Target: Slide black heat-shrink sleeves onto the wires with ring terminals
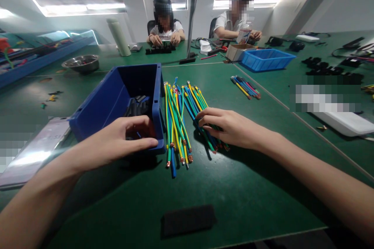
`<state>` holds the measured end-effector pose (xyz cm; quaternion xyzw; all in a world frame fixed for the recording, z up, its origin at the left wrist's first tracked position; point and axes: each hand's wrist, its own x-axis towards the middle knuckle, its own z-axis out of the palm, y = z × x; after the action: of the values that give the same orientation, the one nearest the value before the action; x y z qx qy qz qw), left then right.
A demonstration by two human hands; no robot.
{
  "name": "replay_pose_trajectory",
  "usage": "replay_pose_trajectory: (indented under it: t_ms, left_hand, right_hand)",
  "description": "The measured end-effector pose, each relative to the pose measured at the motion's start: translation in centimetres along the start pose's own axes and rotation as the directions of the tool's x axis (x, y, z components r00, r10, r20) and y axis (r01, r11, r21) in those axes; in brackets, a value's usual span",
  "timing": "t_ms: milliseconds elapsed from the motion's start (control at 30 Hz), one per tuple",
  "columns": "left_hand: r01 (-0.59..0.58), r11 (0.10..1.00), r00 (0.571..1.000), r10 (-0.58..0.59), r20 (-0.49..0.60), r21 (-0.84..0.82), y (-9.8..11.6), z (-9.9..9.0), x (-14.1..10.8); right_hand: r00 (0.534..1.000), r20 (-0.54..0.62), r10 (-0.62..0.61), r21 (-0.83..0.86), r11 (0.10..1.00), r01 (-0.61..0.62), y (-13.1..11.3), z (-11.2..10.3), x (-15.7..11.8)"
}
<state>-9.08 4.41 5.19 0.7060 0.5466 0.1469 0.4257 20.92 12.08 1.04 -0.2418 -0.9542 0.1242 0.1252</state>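
Observation:
My left hand is at the front wall of a dark blue plastic bin, fingers bent inside and thumb on the rim. Black tubular pieces lie in the bin. Beside it, a loose pile of cut cables, green-yellow and blue, shows bare copper ends toward me and metal lugs at the far ends. A second row of similar cables lies to the right. Over its near part my right hand rests with fingers slightly bent and apart; its fingertips touch the cables, and none looks lifted.
A black block lies near the front edge. A small cable bundle, a light-blue tray and a white power strip are on the right. A metal bowl stands back left. Two people sit across the table.

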Motion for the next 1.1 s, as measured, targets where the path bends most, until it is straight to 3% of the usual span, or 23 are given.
replay_pose_trajectory:
  t_ms: [433, 600, 700, 867, 1100]
  left_hand:
    - [-0.008, 1.000, 1.000, 0.009, 0.008, -0.026, -0.2, 0.0, 0.1]
    - [0.004, 1.000, 1.000, -0.005, -0.029, -0.021, 0.1, -0.1, 0.1]
    - [0.009, 1.000, 0.999, -0.010, -0.053, -0.013, 0.2, -0.1, 0.1]
    - [0.035, 0.999, 0.996, -0.035, -0.079, 0.002, 0.3, -0.1, 0.0]
    - [-0.009, 0.999, 0.998, 0.007, -0.061, -0.040, -0.4, -0.2, 0.1]
  right_hand:
    - [0.994, 0.025, -0.109, -0.016, 0.994, 0.109, -0.2, 0.7, 0.0]
    - [0.995, 0.027, -0.094, -0.026, 0.995, 0.094, -0.6, 0.5, 0.0]
    - [0.999, -0.036, -0.037, -0.066, 0.997, 0.034, -0.3, 0.7, 0.0]
    - [0.948, -0.209, 0.238, -0.123, 0.956, -0.267, 1.3, 1.3, -0.3]
    - [0.963, -0.169, 0.212, 0.055, 0.977, -0.205, 3.0, 1.1, -0.4]
